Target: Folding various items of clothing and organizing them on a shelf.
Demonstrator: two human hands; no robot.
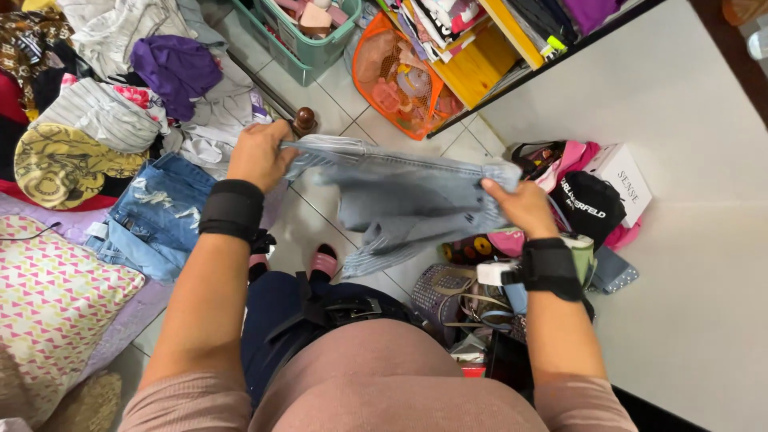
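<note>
A pale blue denim garment hangs stretched between my two hands over the tiled floor. My left hand grips its left end and my right hand grips its right end. Both wrists wear black bands. Its lower part droops in folds above my pink slippers.
A pile of clothes, with ripped blue jeans and a purple top, lies at left on a bed beside a triangle-patterned pillow. At top are a green basket and an orange mesh bin; bags, a black cap and a white box lie right.
</note>
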